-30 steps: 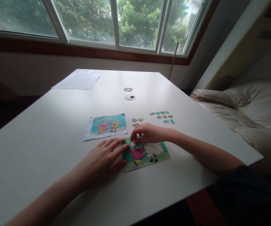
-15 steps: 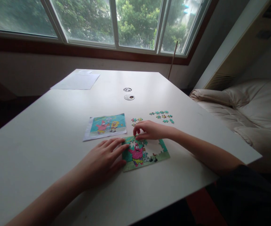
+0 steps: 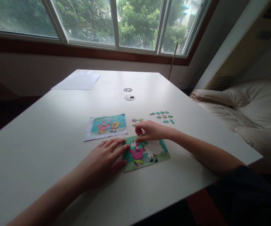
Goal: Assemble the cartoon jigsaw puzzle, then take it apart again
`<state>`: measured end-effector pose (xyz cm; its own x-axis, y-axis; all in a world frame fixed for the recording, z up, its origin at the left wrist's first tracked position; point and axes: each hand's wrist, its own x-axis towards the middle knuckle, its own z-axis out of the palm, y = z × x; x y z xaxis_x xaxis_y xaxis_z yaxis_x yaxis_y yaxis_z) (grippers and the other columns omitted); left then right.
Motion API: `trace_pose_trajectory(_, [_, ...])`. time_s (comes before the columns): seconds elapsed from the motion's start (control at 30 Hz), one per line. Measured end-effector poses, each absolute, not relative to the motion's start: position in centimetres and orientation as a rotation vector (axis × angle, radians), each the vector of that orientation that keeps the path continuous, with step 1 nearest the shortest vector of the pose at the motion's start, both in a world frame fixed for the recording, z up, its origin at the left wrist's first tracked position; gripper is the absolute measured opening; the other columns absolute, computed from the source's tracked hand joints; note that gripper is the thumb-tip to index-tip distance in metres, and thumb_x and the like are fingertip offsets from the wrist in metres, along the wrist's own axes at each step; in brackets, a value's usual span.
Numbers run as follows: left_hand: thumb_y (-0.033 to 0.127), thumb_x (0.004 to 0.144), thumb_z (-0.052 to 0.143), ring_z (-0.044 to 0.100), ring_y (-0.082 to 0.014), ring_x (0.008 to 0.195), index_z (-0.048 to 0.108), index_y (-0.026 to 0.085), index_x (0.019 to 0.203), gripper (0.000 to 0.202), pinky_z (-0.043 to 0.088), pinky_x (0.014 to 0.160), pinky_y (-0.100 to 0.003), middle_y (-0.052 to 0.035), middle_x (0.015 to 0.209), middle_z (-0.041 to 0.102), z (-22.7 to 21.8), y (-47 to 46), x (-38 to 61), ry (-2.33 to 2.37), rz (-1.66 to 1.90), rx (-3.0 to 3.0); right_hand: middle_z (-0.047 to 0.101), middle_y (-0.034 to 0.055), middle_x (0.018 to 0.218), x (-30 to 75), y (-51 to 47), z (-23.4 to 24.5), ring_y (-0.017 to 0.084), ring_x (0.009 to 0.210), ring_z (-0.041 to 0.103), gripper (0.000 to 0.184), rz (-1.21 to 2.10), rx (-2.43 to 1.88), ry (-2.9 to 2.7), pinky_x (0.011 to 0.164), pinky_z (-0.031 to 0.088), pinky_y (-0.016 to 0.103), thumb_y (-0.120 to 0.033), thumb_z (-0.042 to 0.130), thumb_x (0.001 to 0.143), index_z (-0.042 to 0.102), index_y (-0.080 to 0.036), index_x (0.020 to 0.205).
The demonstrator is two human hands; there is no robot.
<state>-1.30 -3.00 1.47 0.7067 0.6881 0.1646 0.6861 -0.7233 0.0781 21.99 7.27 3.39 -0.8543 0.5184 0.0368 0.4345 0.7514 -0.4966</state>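
Note:
A partly filled jigsaw puzzle [image 3: 137, 155] lies on the white table, with a pink starfish figure in it and pale gaps at its upper left and right. My left hand [image 3: 107, 156] rests at its left edge, fingers stretched out, the fingertips touching the frame. Over the puzzle's top edge is my right hand [image 3: 148, 131], its fingers curled and closed toward the thumb. Whatever lies between those fingertips is hidden. Just behind the right hand are a few loose puzzle pieces [image 3: 140, 119], partly covered by it.
A printed reference picture [image 3: 108, 125] of the cartoon lies left of the puzzle. Several more loose pieces [image 3: 164, 116] are spread at the back right. Farther off are two round table inserts [image 3: 129, 98] and white paper sheets [image 3: 77, 81]. A cream sofa [image 3: 255, 103] stands to the right.
The right hand's fingers have curled in more and shifted very slightly right over the top edge of the puzzle. My left hand stays in place.

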Motion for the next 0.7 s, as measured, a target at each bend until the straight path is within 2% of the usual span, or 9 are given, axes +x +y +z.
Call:
trace_pose_trajectory(0.17, [0.033,0.091,0.045,0.051,-0.0293,0.115,0.051,0.023,0.126,0.036,0.045,0.092,-0.047,-0.011,0.128,0.053,1.5,-3.1,-1.4,1.174,0.31,2.876,0.061,0.0029,0.079,22.2,8.5,3.6,0.011,0.07,0.053,0.015,0.61,-0.85,-2.738,0.063,0.037,0.023,-0.029,0.058,0.082,0.062,-0.015,0.085])
trace_pose_trajectory(0.37, [0.035,0.092,0.044,0.05,-0.0284,0.116,0.05,0.021,0.126,0.037,0.046,0.092,-0.047,-0.0122,0.127,0.053,1.4,-2.9,-1.2,1.166,0.287,2.893,0.064,0.0047,0.082,21.5,11.6,3.3,0.012,0.071,0.053,0.013,0.398,-1.036,-2.642,0.065,0.036,0.024,-0.024,0.057,0.081,0.066,-0.014,0.084])
trace_pose_trajectory(0.57, [0.033,0.092,0.044,0.051,-0.0285,0.115,0.051,0.022,0.125,0.036,0.046,0.092,-0.047,-0.0114,0.127,0.053,1.5,-2.9,-1.2,1.168,0.31,2.879,0.065,0.0055,0.087,20.7,13.8,2.9,0.013,0.074,0.055,0.029,0.493,-1.105,-2.661,0.063,0.037,0.024,-0.042,0.064,0.075,0.067,-0.016,0.085])
trace_pose_trajectory(0.7, [0.033,0.091,0.045,0.051,-0.0288,0.115,0.051,0.022,0.125,0.036,0.046,0.092,-0.047,-0.0114,0.127,0.053,1.6,-3.0,-1.3,1.17,0.311,2.869,0.066,0.0059,0.087,20.4,14.1,3.6,0.014,0.076,0.057,0.026,0.619,-1.143,-2.717,0.063,0.038,0.024,-0.039,0.065,0.074,0.067,-0.015,0.085])
